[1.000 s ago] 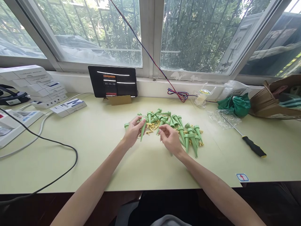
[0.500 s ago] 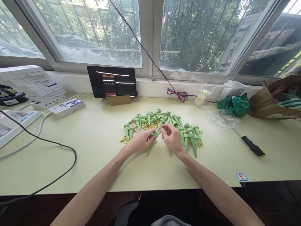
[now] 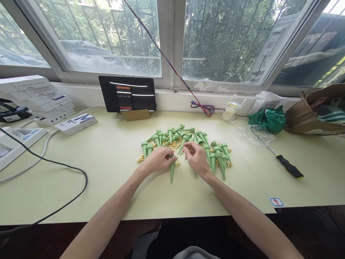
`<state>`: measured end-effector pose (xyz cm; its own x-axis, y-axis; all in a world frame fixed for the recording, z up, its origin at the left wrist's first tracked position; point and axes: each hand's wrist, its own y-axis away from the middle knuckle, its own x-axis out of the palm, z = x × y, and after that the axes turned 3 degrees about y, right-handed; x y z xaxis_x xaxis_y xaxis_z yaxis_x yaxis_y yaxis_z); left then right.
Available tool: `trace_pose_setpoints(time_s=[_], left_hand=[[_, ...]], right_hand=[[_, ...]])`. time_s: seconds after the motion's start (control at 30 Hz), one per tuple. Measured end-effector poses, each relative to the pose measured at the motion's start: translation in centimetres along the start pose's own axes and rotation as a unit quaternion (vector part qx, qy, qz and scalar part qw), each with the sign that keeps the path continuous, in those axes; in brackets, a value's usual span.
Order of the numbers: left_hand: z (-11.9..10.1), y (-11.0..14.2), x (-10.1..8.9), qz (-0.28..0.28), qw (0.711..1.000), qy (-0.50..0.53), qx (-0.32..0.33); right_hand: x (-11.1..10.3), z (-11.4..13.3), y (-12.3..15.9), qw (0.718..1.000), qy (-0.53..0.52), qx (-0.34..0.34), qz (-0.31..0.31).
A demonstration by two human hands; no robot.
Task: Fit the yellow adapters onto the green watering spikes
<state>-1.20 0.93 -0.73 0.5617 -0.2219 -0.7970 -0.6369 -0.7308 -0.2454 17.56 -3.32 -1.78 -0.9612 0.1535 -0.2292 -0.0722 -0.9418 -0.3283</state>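
My left hand [image 3: 161, 159] is closed round the capped end of a green plastic watering spike [image 3: 172, 174], whose tip points toward the front edge. To its right, my right hand [image 3: 196, 157] has thumb and fingers pinched together; whatever lies between them is too small or hidden to make out. The tip of another green spike [image 3: 196, 175] shows under this hand. Behind and beside both hands spreads a pile of green spikes [image 3: 217, 157] with ribbed caps, mixed with small yellow valve-like pieces [image 3: 140, 158]. One yellow piece [image 3: 177, 164] lies right by the held spike.
A tablet [image 3: 127, 94] showing a timer leans by the window. White boxes [image 3: 40, 97] and cables [image 3: 67, 165] occupy the left. On the right are a screwdriver [image 3: 289, 167], clear plastic wrap [image 3: 250, 136], a green bag [image 3: 268, 119] and a cardboard box [image 3: 309, 115].
My left hand has shifted slightly left, away from the right hand. The spike in it has swung from slanting to nearly straight toward the front edge. My right hand stays about where it was.
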Motion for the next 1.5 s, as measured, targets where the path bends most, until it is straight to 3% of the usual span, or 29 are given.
trace_pose_setpoints(time_s=[0.2,0.43,0.57,0.7,0.97,1.5], left_hand=[[0.2,0.0,-0.4,0.003,1.0,-0.018,-0.015],[1.8,0.1,-2.3,-0.148,0.98,-0.094,-0.096],[2.5,0.4,-3.3,-0.127,0.965,-0.167,-0.159],[2.9,0.6,-3.6,-0.09,0.963,-0.177,-0.184],[3.4,0.6,-3.1,-0.057,0.963,-0.178,-0.196],[3.8,0.5,-2.3,-0.075,0.963,-0.172,-0.194]], right_hand=[[0.0,-0.3,0.0,1.0,-0.001,-0.01,0.006],[0.1,-0.5,0.0,1.0,0.0,-0.008,0.015],[0.1,-0.6,0.0,1.0,0.0,-0.007,0.018],[0.1,-0.6,0.0,1.0,-0.001,-0.005,0.019],[0.1,-0.7,-0.1,1.0,-0.002,-0.005,0.018],[-0.6,-0.6,-0.7,1.0,0.015,0.0,-0.004]])
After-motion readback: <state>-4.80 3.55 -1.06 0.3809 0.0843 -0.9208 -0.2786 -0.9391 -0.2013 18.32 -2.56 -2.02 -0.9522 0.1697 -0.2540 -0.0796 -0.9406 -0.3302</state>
